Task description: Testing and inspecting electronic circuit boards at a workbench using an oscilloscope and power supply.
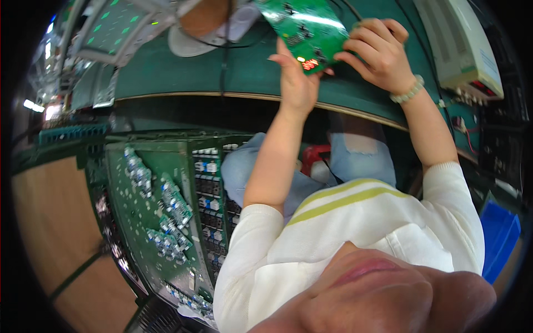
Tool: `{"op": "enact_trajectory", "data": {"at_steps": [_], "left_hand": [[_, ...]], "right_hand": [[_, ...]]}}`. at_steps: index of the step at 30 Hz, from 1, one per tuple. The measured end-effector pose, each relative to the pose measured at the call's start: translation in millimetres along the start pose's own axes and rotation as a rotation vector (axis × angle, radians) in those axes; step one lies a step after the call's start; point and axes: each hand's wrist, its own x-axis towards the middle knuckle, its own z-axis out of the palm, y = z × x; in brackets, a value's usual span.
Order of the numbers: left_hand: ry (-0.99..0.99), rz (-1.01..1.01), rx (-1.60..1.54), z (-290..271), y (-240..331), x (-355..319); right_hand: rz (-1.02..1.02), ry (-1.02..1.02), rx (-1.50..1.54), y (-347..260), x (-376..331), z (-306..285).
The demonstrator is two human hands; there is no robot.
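A green circuit board point(308, 34) is held up over the green workbench point(183, 75), tilted, with red digits and a small yellow light glowing at its lower corner. My left hand point(298, 83) grips that lower corner, thumb on the face and fingers partly hidden behind the board. At the right edge my right hand point(380, 54) is closed with bent fingers, thumb and fingertips at the board's rim. The underside of the board is out of sight.
A beige bench instrument point(461, 47) with wires stands at the right, and a pale panel with green lit marks point(114, 30) at the far left. Several small circuit boards point(176, 202) lie on a green surface beside my left arm, next to a slotted rack point(210, 204). A blue bin point(499, 236) is at the right.
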Motion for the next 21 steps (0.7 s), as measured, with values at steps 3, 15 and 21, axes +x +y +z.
{"op": "enact_trajectory", "data": {"at_steps": [3,15,21], "left_hand": [[-0.005,-0.017,0.004,2,-4,-2],[-0.031,0.02,-0.012,-3,-4,-1],[-0.055,0.003,0.065,-1,-1,1]], "right_hand": [[0.01,0.015,0.002,-4,0,-1],[0.032,-0.027,-0.01,0,0,-3],[-0.03,0.016,-0.007,-2,10,-12]]}}
